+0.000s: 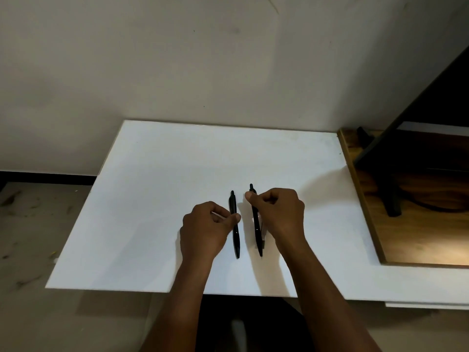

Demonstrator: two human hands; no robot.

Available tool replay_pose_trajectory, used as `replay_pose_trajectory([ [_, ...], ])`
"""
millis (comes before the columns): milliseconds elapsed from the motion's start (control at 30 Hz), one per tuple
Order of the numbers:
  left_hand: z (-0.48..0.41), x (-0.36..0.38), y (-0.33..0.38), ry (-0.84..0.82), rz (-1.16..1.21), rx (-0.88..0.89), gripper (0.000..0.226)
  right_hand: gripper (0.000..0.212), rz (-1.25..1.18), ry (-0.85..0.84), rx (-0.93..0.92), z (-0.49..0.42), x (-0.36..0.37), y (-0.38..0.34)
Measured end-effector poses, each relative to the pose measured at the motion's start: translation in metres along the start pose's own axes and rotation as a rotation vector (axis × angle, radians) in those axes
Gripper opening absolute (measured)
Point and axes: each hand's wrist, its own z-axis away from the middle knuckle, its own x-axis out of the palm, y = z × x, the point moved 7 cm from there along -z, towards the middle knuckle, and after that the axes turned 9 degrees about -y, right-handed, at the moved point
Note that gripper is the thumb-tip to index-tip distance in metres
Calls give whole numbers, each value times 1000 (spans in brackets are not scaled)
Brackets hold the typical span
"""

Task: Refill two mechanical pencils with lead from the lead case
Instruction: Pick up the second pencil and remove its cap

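My left hand (205, 229) pinches left pencil (236, 241), right hand (278, 214) pinches right pencil (256, 224); fingers (228, 220) curled, both steadied parallel on tabletop (152, 199), likely for uncapping.

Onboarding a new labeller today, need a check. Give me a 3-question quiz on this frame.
1. How many black pencils are over the white board?
2. True or false: the left hand is idle and holds nothing.
3. The right hand holds: A) a pencil B) an eraser C) nothing.

Key:
1. Two: the left pencil and the right pencil.
2. False: its thumb and fingers pinch the left pencil.
3. A: it grips the right pencil.
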Motion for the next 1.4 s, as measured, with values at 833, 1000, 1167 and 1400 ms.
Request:
replay_pose_trajectory([
  [833,8,-1,0,59,4,-98,19,39,273,63,-11,5,15,0],
  [1000,4,4,12,-117,202,33,7,41,5,84,-94,2,-8,-17],
  [1167,6,9,25,-195,239,140,6,22,-474,-257,-2,2,-1,-17],
  [1400,6,8,30,-207,369,193,13,16,-581,-321,-85,3,-6,-19],
])
